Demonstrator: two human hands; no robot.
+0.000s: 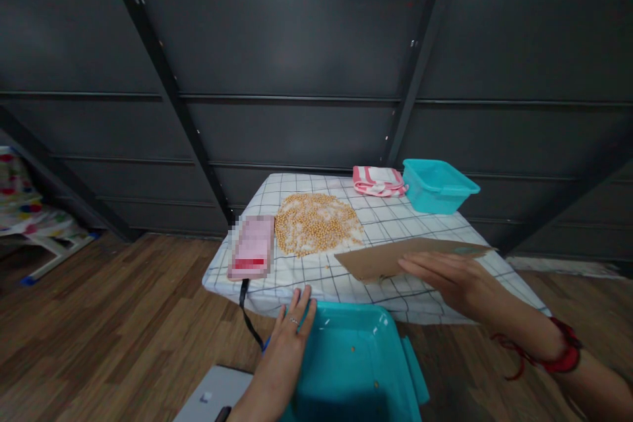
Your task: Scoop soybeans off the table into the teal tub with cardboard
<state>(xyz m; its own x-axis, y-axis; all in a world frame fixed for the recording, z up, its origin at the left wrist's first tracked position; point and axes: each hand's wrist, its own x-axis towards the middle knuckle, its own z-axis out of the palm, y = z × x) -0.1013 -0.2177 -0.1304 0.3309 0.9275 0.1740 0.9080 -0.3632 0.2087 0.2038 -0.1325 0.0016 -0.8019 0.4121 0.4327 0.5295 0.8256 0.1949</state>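
Nearest, the left hand [289,336] lies on the left rim of a teal tub [356,359], fingers curled over the edge. The tub's far rim sits just under the table's near edge, and a few beans lie inside it. A grey flat thing [217,392] lies just left of it.

The right hand [450,280], fingers straight and close together, holds a cardboard sheet [395,256] above the table's near right part. The sheet's left end is just beside the pile of yellow beans [316,224].

The checked cloth [390,221] is bare between the pile and the near edge. A pink packet [252,247] lies left of the pile, with its black strap [250,320] hanging over the edge.

At the far edge sit a striped cloth [378,180] and a small teal box [435,186]. Wooden floor [123,316] lies open on the left, and a dark panelled wall [297,46] stands behind.
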